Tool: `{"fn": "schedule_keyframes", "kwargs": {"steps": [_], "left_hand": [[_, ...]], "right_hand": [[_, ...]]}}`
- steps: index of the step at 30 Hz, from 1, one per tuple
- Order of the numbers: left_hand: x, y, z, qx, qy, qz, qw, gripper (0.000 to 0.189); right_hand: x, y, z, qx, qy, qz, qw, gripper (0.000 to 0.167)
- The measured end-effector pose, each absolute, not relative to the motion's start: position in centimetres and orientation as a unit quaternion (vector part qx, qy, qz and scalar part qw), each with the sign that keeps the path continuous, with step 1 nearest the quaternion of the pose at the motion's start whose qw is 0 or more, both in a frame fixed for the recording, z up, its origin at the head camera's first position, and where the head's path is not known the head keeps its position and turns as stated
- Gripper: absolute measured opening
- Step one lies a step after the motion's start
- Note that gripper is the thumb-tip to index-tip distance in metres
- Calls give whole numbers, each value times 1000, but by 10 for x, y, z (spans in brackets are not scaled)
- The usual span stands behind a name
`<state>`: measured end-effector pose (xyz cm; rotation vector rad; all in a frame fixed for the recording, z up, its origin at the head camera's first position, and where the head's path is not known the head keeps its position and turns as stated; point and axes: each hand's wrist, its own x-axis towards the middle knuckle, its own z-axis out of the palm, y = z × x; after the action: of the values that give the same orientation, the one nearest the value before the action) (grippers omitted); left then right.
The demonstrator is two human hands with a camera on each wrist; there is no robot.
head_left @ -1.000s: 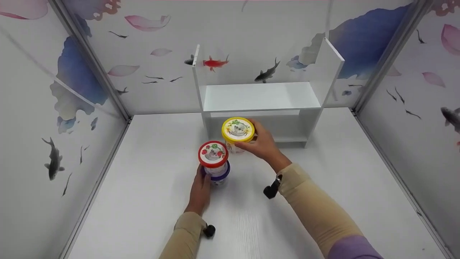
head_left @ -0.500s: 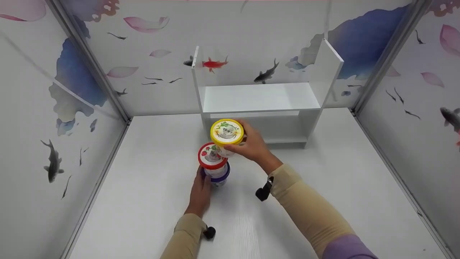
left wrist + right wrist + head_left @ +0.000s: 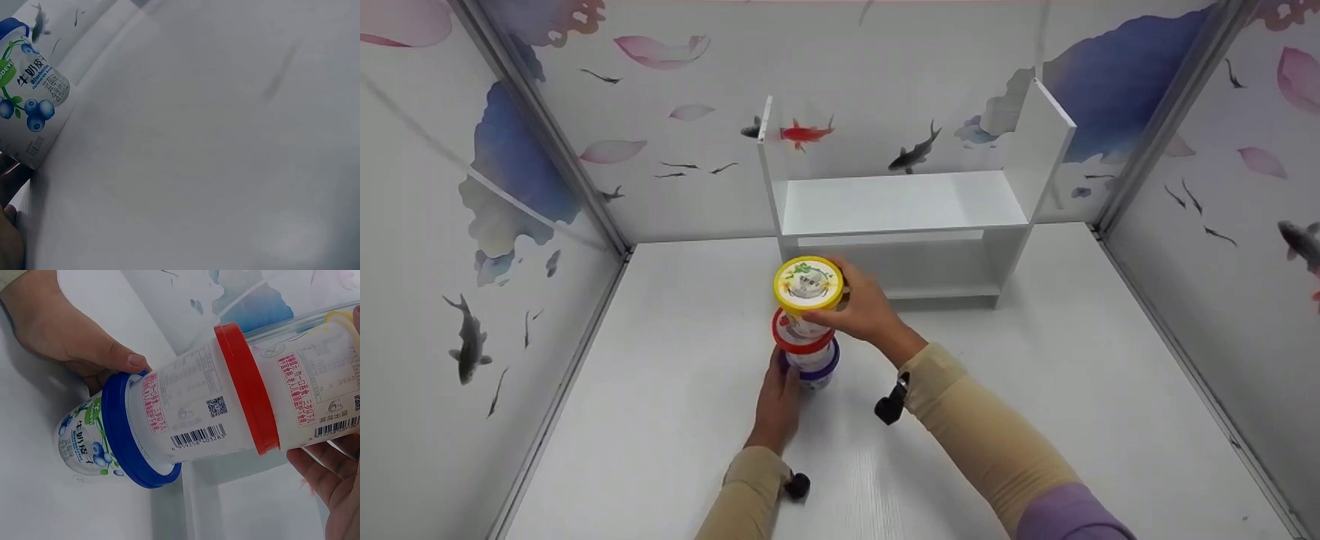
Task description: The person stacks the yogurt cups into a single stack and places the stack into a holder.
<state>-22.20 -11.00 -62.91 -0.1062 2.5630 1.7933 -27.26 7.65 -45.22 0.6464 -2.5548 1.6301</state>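
Three printed tubs form a stack. At the bottom stands the blue-lidded tub [image 3: 93, 447], with blueberries on its label, also partly seen in the left wrist view. On its lid sits the red-lidded tub [image 3: 191, 402]. My left hand [image 3: 775, 401] holds the blue-lidded tub from the left side, thumb at its lid in the right wrist view. The yellow-lidded tub [image 3: 808, 283] is gripped by my right hand [image 3: 861, 306], fingers and thumb around its side. Its base meets the red lid in the right wrist view. Some right-hand fingers are hidden behind the tub.
A white shelf unit [image 3: 904, 201] with two upright side panels stands at the back of the white table [image 3: 675, 375], just behind the stack. Decorated walls [image 3: 682, 202] enclose the table at the back and both sides.
My right hand has carried the yellow-lidded tub leftward and toward me, from beside the stack to over the red lid. My left hand has stayed in place around the lower tub.
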Motion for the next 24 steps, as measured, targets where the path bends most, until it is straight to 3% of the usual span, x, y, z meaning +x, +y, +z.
{"fn": "schedule_keyframes", "kwargs": {"steps": [10,18,24], "left_hand": [[-226,-106,-629,-43,822,568,10,77],[-225,-112,-631,-16,825,565,-2,83],[-222,-114,-630,-22,815,579,6,77]], "right_hand": [[-272,69,-451,198,-836,512,-3,98],[-273,67,-452,219,-837,502,6,99],[-274,81,-450,217,-852,476,18,106]]}}
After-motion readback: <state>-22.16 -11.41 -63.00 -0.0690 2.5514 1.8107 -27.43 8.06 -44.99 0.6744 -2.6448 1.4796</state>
